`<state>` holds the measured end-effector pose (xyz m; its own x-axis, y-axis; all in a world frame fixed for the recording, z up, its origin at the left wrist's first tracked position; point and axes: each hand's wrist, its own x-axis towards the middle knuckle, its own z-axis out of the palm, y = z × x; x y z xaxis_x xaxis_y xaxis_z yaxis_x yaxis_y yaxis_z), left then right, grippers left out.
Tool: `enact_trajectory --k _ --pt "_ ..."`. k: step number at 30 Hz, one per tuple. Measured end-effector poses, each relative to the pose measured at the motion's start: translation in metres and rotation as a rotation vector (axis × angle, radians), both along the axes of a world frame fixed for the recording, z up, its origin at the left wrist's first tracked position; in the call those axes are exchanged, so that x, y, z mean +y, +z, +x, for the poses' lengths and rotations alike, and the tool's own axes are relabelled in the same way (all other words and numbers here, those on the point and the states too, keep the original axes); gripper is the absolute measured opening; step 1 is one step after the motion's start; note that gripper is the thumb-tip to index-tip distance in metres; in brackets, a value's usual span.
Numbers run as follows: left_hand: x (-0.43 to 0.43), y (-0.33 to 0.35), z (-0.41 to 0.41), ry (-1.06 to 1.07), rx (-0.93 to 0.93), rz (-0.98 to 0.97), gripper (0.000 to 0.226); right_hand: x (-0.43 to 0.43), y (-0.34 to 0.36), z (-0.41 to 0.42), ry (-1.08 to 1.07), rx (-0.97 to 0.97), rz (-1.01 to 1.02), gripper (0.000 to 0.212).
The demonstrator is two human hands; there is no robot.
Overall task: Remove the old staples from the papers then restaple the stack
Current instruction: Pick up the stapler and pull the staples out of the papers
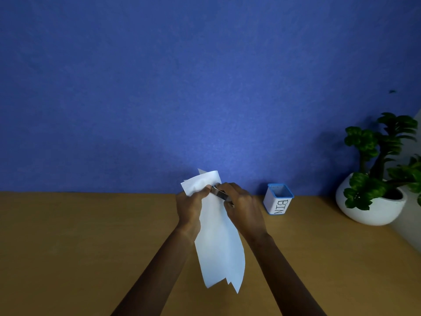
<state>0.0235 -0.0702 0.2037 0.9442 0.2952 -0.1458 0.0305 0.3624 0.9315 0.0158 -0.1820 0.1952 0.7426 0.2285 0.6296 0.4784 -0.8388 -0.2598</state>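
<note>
Both hands are meeting at the papers' point(218, 247) upper end
Left hand point(191, 207) is pinching the papers, long axis hanging from the hands towards the person; right hand point(244, 209) is gripping a metal tool point(219, 194) against them.

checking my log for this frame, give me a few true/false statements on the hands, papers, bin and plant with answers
1. The left hand grips the papers near their top end. True.
2. The right hand is empty. False: it holds a metal tool against the top of the papers.
3. The bin stands to the left of both hands. False: it stands to their right, upright by the wall.
4. The potted plant sits at the right end of the table, beyond the bin. True.
</note>
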Motion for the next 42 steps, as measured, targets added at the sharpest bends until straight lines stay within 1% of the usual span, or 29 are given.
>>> enact_trajectory --k 2,6,11,14,18,21,24,26,28,33,37,40,42 --pt "-0.001 0.0 -0.001 0.006 0.002 -0.018 0.028 -0.001 0.001 -0.001 -0.008 -0.077 -0.062 0.029" --pt "-0.003 -0.002 -0.002 0.018 0.039 -0.025 0.025 -0.002 -0.002 -0.003 -0.023 -0.09 -0.119 0.039" --pt "-0.002 -0.005 -0.001 0.024 0.087 -0.023 0.037 -0.002 -0.002 -0.004 -0.023 -0.126 -0.171 0.047" --pt "-0.001 -0.006 -0.001 0.024 0.115 -0.051 0.038 -0.004 -0.002 -0.003 -0.003 -0.165 -0.213 0.048" --pt "0.0 -0.004 -0.002 0.017 0.156 -0.095 0.028 -0.007 -0.003 0.0 0.022 -0.212 -0.267 0.05" --pt "0.0 -0.005 -0.002 -0.002 0.184 -0.126 0.033 -0.01 -0.006 0.003 0.039 -0.245 -0.291 0.051" --pt "-0.001 -0.004 -0.003 -0.007 0.209 -0.153 0.029 -0.012 -0.008 0.005 0.047 -0.274 -0.318 0.05" --pt "-0.001 -0.004 -0.003 -0.016 0.225 -0.19 0.035 -0.015 -0.01 0.007 0.055 -0.291 -0.329 0.049" --pt "-0.002 -0.004 -0.004 -0.028 0.241 -0.219 0.036 -0.017 -0.012 0.008 0.068 -0.3 -0.34 0.049" --pt "-0.004 -0.005 -0.005 -0.049 0.283 -0.27 0.029 -0.023 -0.015 0.01 0.09 -0.306 -0.39 0.055" --pt "-0.006 -0.007 -0.005 -0.064 0.303 -0.292 0.034 -0.028 -0.018 0.011 0.116 -0.312 -0.41 0.052" --pt "-0.006 -0.009 -0.005 -0.087 0.315 -0.3 0.039 -0.032 -0.019 0.011 0.147 -0.309 -0.418 0.055" --pt "-0.007 -0.009 -0.005 -0.108 0.313 -0.306 0.038 -0.034 -0.019 0.01 0.161 -0.304 -0.434 0.058"
